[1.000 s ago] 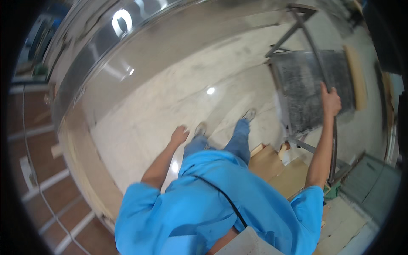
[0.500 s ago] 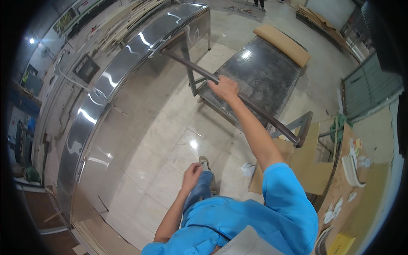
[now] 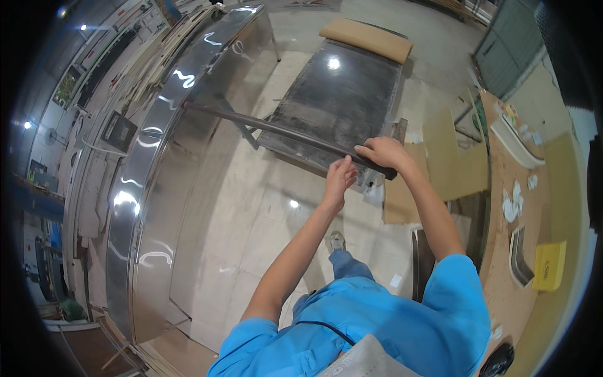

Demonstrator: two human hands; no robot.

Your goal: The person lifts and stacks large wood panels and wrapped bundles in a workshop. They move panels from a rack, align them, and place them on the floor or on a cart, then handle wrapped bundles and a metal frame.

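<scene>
A flatbed cart (image 3: 342,88) with a dark, scuffed deck stands in front of me. Its long brown push handle (image 3: 276,130) runs across the near end. Near the right end of this bar, my right hand (image 3: 386,154) rests over the top with its fingers closed round it; the fingertips are partly hidden. Just beside it, my left hand (image 3: 339,181) is raised at the near side of the bar. Its fingers are slightly bent and apart, holding nothing; whether the fingertips touch the bar I cannot tell.
A roll of brown sheet (image 3: 367,39) lies across the cart's far end. Along my left runs a long shiny metal bench (image 3: 125,201). On my right, a wooden worktop (image 3: 509,169) bears a yellow box (image 3: 548,266) and white scraps. Cardboard (image 3: 449,160) stands beside the cart.
My left hand has risen from near my leg to the bar. My right hand is now close to the bar's right end rather than its middle. The cart appears further left in view.
</scene>
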